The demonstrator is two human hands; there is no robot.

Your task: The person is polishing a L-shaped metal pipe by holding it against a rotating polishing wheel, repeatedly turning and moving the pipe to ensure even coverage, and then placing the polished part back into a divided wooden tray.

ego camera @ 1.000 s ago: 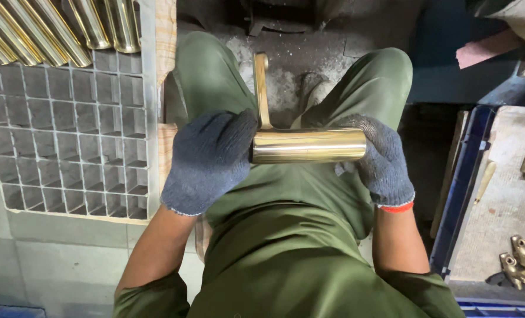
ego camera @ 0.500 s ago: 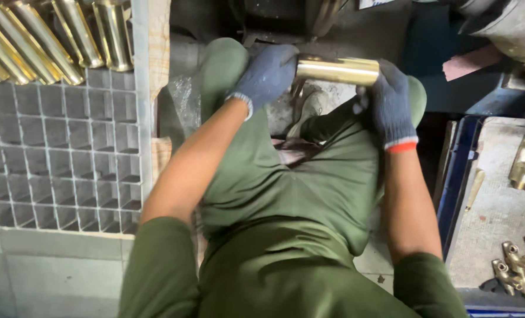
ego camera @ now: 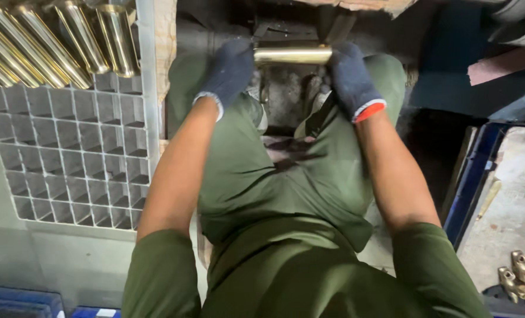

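Both hands out ahead, arms stretched past my knees. Left hand (ego camera: 230,70), dark knit glove, closed round the left end of a brass tube (ego camera: 292,55). Right hand (ego camera: 350,79), same glove with a red cuff, closed round the right end. Tube lies level between them, crosswise, only its middle showing bare. It sits up against the dark underside of a machine (ego camera: 333,23) just beyond my fingers; whether it touches anything there, cannot tell — too dark.

Below the hands: my green trousers, grimy floor (ego camera: 286,100) between the knees.

Left of my left arm: a grey grid tray (ego camera: 68,153). The far rows hold brass tubes (ego camera: 62,41) standing tilted in their cells; the near rows, the greater part of the grid in view, hold none.

Right of my right arm: blue bin edge (ego camera: 471,176), then a dusty bench with small brass fittings (ego camera: 524,274) near its lower corner.

Progress, as I judge it: one tube in hand at the machine, a few rows of the tray filled, many cells left.
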